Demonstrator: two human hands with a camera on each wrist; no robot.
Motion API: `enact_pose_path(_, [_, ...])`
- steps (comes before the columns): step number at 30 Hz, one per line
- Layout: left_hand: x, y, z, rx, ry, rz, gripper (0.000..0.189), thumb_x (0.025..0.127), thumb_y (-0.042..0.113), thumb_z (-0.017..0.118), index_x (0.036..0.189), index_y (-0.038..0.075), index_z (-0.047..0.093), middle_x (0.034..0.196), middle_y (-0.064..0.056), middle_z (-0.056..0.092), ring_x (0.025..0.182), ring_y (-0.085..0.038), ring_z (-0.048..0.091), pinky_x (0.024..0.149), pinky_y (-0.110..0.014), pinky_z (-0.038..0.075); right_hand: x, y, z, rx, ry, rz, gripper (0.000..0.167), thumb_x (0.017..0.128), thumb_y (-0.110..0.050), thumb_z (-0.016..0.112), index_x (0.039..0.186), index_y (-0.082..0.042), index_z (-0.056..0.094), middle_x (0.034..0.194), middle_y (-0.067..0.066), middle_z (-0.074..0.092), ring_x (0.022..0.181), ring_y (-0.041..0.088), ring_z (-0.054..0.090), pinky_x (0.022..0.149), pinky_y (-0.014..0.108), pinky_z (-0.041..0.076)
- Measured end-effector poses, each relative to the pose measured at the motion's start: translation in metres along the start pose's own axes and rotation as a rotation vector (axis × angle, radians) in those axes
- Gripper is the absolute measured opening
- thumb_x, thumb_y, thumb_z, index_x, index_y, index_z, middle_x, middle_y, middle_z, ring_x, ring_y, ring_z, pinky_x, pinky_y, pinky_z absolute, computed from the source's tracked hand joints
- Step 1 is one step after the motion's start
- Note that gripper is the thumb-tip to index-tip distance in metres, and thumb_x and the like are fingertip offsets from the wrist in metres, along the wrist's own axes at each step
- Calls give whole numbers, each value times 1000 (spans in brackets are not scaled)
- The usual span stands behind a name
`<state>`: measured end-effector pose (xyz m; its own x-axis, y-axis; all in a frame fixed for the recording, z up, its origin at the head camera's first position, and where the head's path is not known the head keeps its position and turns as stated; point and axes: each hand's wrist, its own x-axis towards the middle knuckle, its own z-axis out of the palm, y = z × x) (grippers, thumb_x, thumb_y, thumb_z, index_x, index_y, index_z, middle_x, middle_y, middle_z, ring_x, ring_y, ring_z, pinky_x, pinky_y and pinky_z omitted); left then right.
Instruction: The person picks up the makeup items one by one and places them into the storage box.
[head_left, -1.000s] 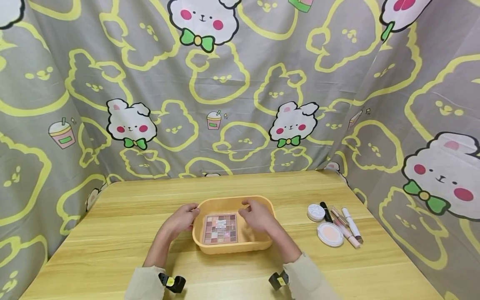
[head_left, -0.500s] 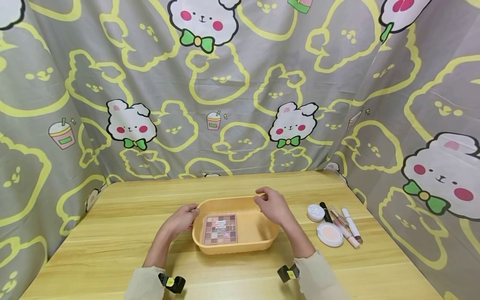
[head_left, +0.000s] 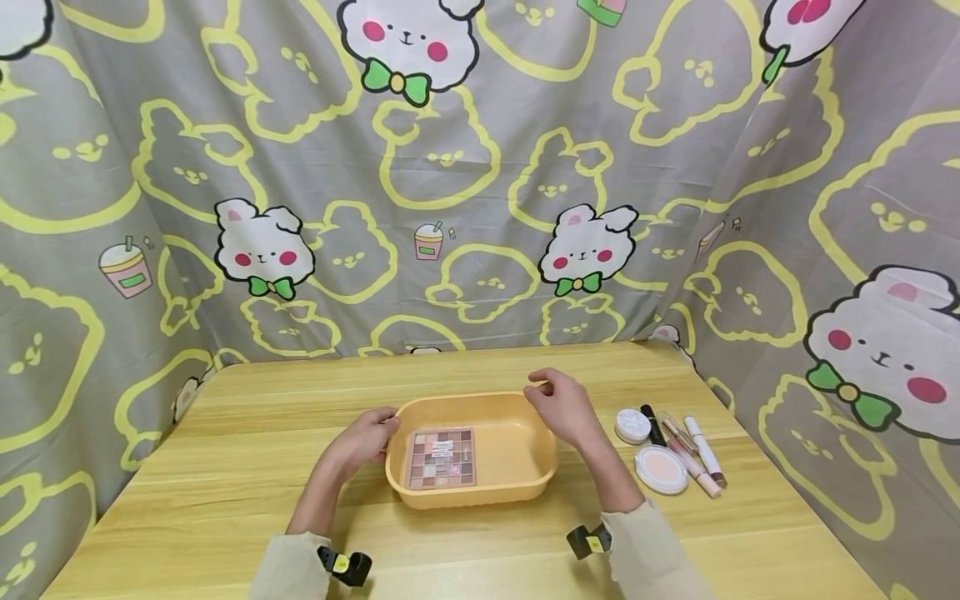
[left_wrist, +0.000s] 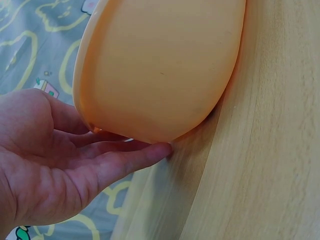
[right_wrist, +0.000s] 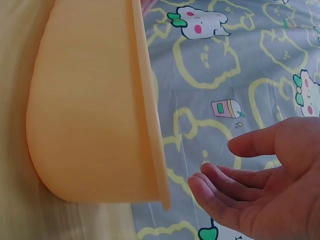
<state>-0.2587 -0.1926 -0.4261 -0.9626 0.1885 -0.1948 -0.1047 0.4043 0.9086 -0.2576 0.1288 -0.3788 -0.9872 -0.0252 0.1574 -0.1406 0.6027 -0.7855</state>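
A yellow-orange plastic basket [head_left: 480, 498] sits on the wooden table. Inside it, at the left end, an eyeshadow palette [head_left: 441, 458] lies flat with its many coloured squares showing. My left hand [head_left: 363, 437] holds the basket's left end at the rim. The left wrist view shows the thumb [left_wrist: 159, 151] against the end wall, with the other fingers partly hidden by the basket. My right hand [head_left: 562, 407] hovers by the far right corner, fingers loosely bent. Nothing is between them, and in the right wrist view they are apart from the rim.
Right of the basket lie a white round case [head_left: 632, 426], a compact [head_left: 661, 469], a black tube [head_left: 652, 425] and several slim cosmetic sticks [head_left: 703, 450]. A patterned curtain [head_left: 480, 192] hangs behind the table [head_left: 262, 433] and along both sides.
My right hand has risen from inside the basket and moved right and away from me, to the far right corner. My left hand, the basket and the palette have stayed in place.
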Motion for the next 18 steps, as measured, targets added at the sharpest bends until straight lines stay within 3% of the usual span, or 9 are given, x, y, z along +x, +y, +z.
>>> enact_pose_path(18, [-1,1,0,20,-12,2,43,109,17,39,143,-7,48,127,-22,64,110,-29,65,83,-43,58,3,30,-29,-131,52,18,39,98,-20,61,129,2,63,106,17,74,96,32,69,82,47,56])
